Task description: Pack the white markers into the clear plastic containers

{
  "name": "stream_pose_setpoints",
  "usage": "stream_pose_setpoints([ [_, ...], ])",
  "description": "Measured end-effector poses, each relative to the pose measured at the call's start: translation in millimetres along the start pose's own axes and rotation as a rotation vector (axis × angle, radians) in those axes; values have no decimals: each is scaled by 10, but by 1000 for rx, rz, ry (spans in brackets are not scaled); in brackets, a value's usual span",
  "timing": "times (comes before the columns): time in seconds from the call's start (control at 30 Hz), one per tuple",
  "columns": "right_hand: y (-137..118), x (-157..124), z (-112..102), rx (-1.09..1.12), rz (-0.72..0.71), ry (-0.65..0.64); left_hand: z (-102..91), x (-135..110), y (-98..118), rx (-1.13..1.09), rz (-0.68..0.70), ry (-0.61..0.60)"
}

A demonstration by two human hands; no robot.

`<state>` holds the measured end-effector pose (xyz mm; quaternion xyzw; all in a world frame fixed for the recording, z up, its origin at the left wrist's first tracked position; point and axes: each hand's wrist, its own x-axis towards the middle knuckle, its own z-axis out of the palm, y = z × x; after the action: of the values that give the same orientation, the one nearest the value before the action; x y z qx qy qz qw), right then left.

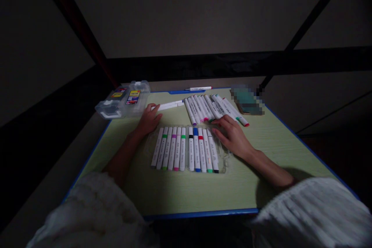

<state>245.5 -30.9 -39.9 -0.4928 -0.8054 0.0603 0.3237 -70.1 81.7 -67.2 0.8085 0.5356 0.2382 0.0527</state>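
Observation:
A clear tray [223,164] on the green table holds a row of several white markers [186,149] with coloured caps. My left hand [148,120] rests at the tray's upper left corner, fingers curled around the end of a white marker [170,105] that lies on the table. My right hand [232,135] lies over the tray's right side, fingers stretched flat and pointing left, touching the rightmost markers. Behind it lies a loose group of several more markers [212,108].
A clear plastic case [123,100] with coloured labels sits at the table's far left corner. A single pen [199,88] lies along the far edge. A blurred greenish object [247,100] sits at the far right. Dark frame bars rise behind the blue-rimmed table [200,214].

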Motion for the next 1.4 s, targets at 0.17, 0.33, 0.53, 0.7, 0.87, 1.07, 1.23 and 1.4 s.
stream_pose_setpoints([
  [0.17, -3, -2, -1, 5, -8, -3, 0, 11, -13, -61, 16, 32],
  [0.33, -9, -1, -7, 2, -8, -12, -4, 11, -19, -62, 50, 65],
  [0.53, -9, 0, -8, 2, -16, -23, -55, -48, 20, -79, 80, 72],
  [0.7, -5, -5, -7, 0, -22, -31, -177, -128, 100, -130, 120, 7],
  [0.87, -1, -7, -4, -7, -30, -40, -314, -160, 191, -180, 109, -96],
  [1.07, -13, -3, -9, -10, -37, -51, -482, -241, 207, -158, 77, -224],
  [1.23, -13, -5, -10, -14, -23, -58, -520, -313, 202, 115, 4, -215],
  [1.4, -4, -9, -9, -22, -22, -60, -529, -353, 296, 307, 11, -252],
])
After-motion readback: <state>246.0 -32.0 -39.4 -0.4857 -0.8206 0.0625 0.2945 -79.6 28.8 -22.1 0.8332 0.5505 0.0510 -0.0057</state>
